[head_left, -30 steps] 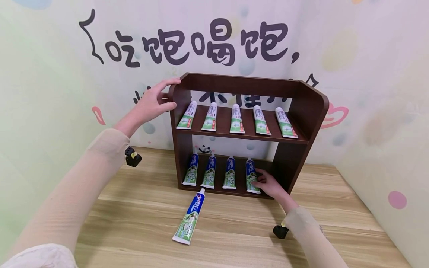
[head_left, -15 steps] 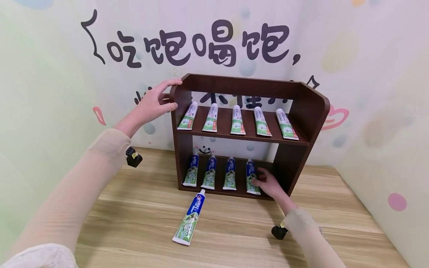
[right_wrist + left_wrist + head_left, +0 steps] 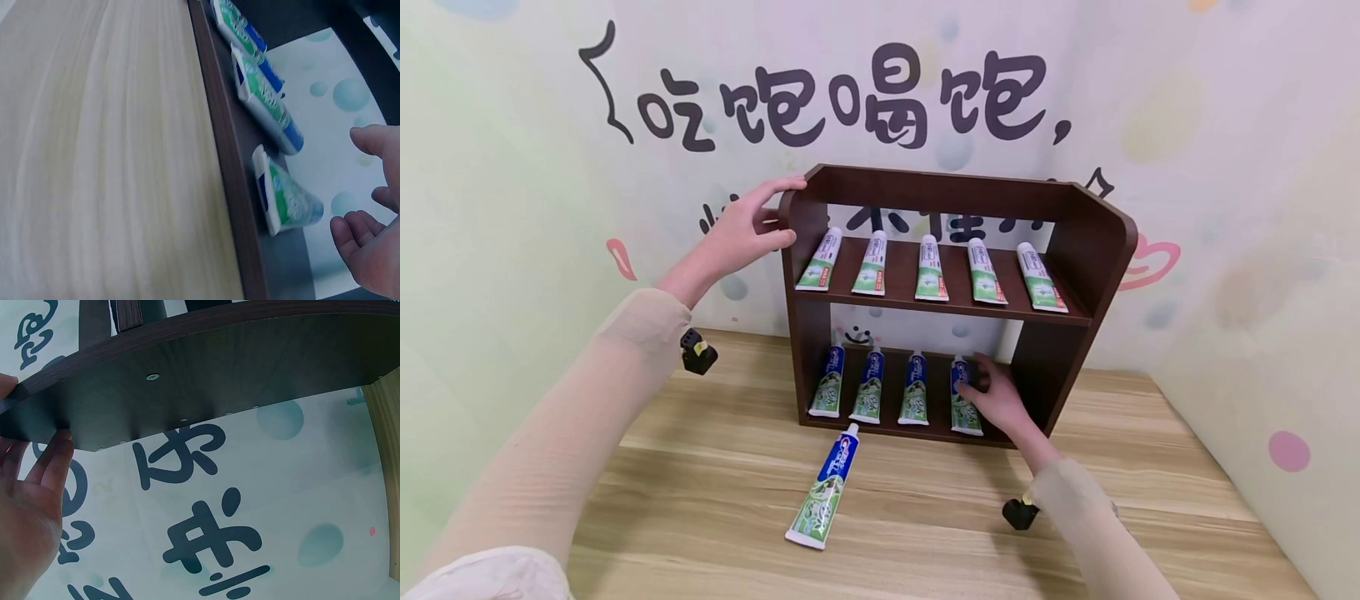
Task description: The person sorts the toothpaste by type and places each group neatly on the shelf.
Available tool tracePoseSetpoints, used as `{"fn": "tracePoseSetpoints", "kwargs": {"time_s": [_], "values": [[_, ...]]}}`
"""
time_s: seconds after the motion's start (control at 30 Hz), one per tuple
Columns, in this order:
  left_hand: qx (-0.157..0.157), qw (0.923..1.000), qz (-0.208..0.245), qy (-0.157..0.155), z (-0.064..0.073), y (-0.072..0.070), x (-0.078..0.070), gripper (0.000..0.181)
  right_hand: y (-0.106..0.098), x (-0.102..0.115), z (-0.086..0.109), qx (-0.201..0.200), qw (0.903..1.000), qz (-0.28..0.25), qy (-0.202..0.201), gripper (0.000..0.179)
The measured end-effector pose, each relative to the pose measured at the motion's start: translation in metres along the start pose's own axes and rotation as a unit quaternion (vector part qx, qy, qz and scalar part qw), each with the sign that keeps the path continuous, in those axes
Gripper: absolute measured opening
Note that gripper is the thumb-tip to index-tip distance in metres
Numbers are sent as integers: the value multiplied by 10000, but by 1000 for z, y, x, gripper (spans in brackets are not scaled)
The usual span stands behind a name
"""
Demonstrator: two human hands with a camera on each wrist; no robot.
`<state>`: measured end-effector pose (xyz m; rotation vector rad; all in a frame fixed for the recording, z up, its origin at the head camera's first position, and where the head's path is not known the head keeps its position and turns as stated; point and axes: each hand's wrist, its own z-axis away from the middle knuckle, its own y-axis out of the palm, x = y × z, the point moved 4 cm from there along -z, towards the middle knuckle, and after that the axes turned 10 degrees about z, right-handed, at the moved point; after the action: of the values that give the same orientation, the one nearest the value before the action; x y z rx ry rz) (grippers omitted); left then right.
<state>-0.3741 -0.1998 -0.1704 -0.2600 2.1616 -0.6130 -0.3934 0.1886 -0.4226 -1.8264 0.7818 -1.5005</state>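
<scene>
A dark brown two-tier shelf (image 3: 940,310) stands on the table against the wall. My left hand (image 3: 743,225) holds the upper corner of its left side panel; in the left wrist view, fingertips (image 3: 59,440) touch the panel's outer face. On the lower tier lies a row of blue-and-green toothpaste tubes, caps toward the back. My right hand (image 3: 1000,402) is at the rightmost toothpaste tube (image 3: 966,417), its thumb over the tube and its fingers on the right side. In the right wrist view, this hand (image 3: 375,219) has thumb and fingers apart, near a tube's cap end.
Several white-and-green toothpaste tubes (image 3: 930,271) lie spaced along the upper tier. Another blue-and-green tube (image 3: 823,492) lies tilted on the wooden table (image 3: 910,533) before the shelf. Behind stands a patterned wall (image 3: 1195,100) with large black characters.
My right hand has slid a little further back along the rightmost tube, toward its cap. The left hand stays at the shelf corner, and the tubes lie as before.
</scene>
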Motion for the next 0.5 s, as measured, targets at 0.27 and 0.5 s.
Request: {"fn": "tracePoseSetpoints", "kwargs": {"time_s": [0.27,0.5], "values": [[11,10000,-25,-37,1,0,0,61,-3,23,4,-157,9991,-197,-328,74],[4,10000,-2,-20,0,0,0,61,-1,46,9,-228,9971,-345,-640,74]]}}
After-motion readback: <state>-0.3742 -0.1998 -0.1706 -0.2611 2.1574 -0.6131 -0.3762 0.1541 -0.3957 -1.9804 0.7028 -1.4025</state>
